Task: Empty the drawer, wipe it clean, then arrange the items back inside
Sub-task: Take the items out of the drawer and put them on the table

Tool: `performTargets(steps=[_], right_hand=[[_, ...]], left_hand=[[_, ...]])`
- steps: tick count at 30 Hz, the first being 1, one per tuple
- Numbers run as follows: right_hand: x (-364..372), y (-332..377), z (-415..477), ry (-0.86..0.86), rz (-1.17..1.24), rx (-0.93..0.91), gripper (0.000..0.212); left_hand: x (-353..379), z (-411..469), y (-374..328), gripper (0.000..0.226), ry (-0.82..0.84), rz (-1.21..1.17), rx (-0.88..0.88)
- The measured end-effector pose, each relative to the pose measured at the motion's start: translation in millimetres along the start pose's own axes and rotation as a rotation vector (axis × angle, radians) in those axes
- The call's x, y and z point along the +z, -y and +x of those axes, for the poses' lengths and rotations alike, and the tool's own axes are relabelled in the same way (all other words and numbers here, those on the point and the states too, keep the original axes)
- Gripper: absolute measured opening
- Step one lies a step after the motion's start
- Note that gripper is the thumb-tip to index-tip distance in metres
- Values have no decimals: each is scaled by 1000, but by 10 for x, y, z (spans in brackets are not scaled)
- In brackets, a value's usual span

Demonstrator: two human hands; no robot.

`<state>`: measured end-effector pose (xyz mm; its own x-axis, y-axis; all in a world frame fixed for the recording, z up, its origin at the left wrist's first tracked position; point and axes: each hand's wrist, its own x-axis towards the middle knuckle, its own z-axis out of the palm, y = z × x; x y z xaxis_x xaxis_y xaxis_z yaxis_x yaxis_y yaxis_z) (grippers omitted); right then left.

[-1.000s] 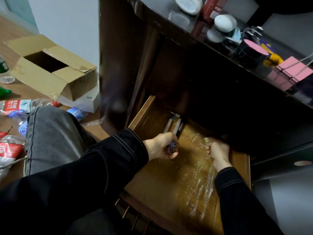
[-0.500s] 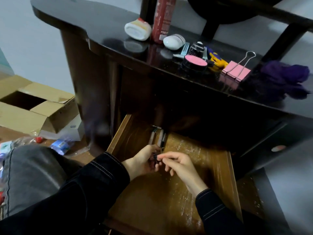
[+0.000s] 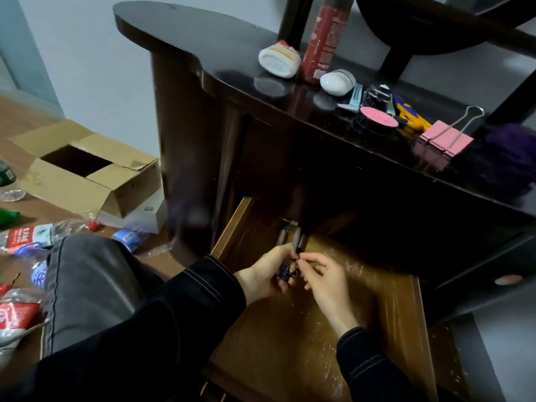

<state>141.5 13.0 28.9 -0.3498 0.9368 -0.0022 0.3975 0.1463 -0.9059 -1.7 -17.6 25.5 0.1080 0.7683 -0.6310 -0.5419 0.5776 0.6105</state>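
a: what are the hands doing?

b: the left hand [image 3: 265, 275] has its fingers curled round a bunch of small dark clips [image 3: 285, 273], low over the drawer. the right hand [image 3: 323, 275] meets it, thumb and forefinger pinching at the same clips, the other fingers loosely bent. both sleeves are black with pale stitching.

a: and the drawer itself?

b: the drawer [image 3: 377, 329] is pulled out from under the desk. it is brown wood with a shiny, wrinkled film on its bottom. a few pens [image 3: 297, 240] lie at its back, just beyond the left fingertips. i cannot tell whether the hand touches them.

a: what sits up top?

b: the dark desk top [image 3: 203, 39] carries a white tube [image 3: 280, 62] lying beside an upright red can [image 3: 322, 39]. near them are a white oval case [image 3: 338, 82], a round tin with a pink lid [image 3: 375, 121] and pink binder clips [image 3: 446, 139]. a purple cloth [image 3: 510, 161] is at the right edge.

a: and the floor?

b: to the left there is an open cardboard box [image 3: 84, 172] and a plastic bottle with a red label [image 3: 26, 236], with a knee in grey jeans [image 3: 87, 285] in front.
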Motion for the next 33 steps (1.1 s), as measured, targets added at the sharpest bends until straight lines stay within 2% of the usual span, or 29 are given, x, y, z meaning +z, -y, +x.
performTargets(steps=[3,6,10,14,16,17,18,19,20,21,22,23,24,26,29,33], right_hand=[[-23,12,-4,-100,24,-2,20],[-85,-16,-54,-156,72,17,12],[19,-15,-123,-84,51,-15,14],[194,-47,-163,11,-147,-118,14],[215,-80,-167,61,-264,-140,14],[204,-90,-162,90,-313,-147,14],[190,-100,-159,122,-346,-159,13],[174,-103,-167,157,-343,-169,12],[156,-102,-175,181,-293,-167,11],[135,-93,-182,185,-207,-143,10],[104,-103,-180,160,-142,-112,10],[66,-119,-171,112,-109,-79,11],[20,-147,-155,66,-111,-40,12],[-68,-238,-105,18,-120,66,16],[-136,-363,-21,5,-182,177,22],[-85,-390,185,9,-250,165,21]], left_hand=[[-10,-7,-19,31,8,-58,-16],[5,2,-11,36,-93,-160,-45],[11,45,25,35,-126,-251,-97],[63,-14,27,34,-78,-245,-131],[-2,-17,29,22,-131,-224,-43],[-67,-88,-34,12,-130,-391,-86],[-114,-139,-37,30,-53,-326,-127],[-102,-193,-7,46,-68,-57,-67],[-103,-185,13,51,-81,37,-37],[-128,-159,29,47,-87,-73,-68],[-126,-130,20,34,-67,-359,-134],[-98,-111,-14,17,-71,-451,-82],[-68,-113,16,9,-153,-280,-13],[-43,-43,9,10,-186,-168,2],[-24,-122,-38,12,-201,-154,49],[-39,-122,-109,20,-265,-229,85]])
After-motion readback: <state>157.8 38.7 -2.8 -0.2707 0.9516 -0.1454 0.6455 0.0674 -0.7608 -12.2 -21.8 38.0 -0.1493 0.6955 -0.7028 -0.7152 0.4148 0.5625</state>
